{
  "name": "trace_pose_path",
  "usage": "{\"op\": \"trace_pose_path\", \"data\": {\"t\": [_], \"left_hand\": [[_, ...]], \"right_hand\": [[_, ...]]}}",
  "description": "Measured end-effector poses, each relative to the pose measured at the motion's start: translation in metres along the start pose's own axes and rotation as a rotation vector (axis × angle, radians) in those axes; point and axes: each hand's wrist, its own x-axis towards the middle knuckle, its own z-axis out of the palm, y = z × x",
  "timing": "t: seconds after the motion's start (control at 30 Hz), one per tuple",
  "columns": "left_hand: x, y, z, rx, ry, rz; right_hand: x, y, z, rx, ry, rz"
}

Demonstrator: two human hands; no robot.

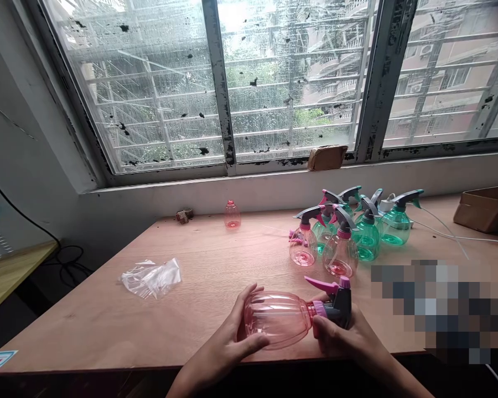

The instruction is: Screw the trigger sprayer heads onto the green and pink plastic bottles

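Observation:
A pink transparent spray bottle lies on its side near the front edge of the wooden table. My left hand wraps round the bottle's body. My right hand grips its grey trigger head and pink collar, with the pink lever pointing up and left. A group of several assembled spray bottles, pink and green, stands upright behind, towards the right.
A small pink bottle without a head stands near the wall. A crumpled clear plastic bag lies at the left. A cardboard box sits at far right with white cables. A blurred patch covers the right front.

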Motion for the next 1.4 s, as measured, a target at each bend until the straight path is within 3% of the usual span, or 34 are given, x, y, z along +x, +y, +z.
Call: {"op": "trace_pose_path", "data": {"t": [0.13, 0.3, 0.5, 0.6, 0.83, 0.97, 1.13, 1.4], "left_hand": [[-0.002, -0.002, 0.002, 0.133, 0.053, 0.022], [0.0, -0.003, -0.001, 0.046, -0.005, 0.023], [0.001, 0.002, -0.001, 0.032, 0.07, -0.035], [0.0, 0.001, 0.001, 0.014, 0.052, -0.024], [-0.001, -0.007, 0.003, 0.127, 0.052, 0.039], [-0.003, -0.001, 0.001, 0.07, 0.011, 0.017], [-0.002, 0.003, 0.001, 0.053, 0.065, -0.015], [0.001, -0.006, 0.003, 0.151, 0.031, 0.072]], "right_hand": [[0.004, -0.001, 0.0, 0.023, -0.002, 0.001], [0.005, -0.001, 0.0, 0.021, 0.014, -0.008], [0.006, 0.0, 0.0, 0.057, 0.007, 0.015], [0.007, -0.001, 0.0, 0.057, 0.03, 0.017], [0.007, -0.001, 0.001, 0.055, 0.06, 0.031], [0.007, 0.0, 0.0, 0.055, 0.043, 0.018], [0.007, 0.001, -0.001, 0.044, -0.003, 0.02], [0.006, -0.001, -0.002, 0.014, -0.04, 0.008]]}}
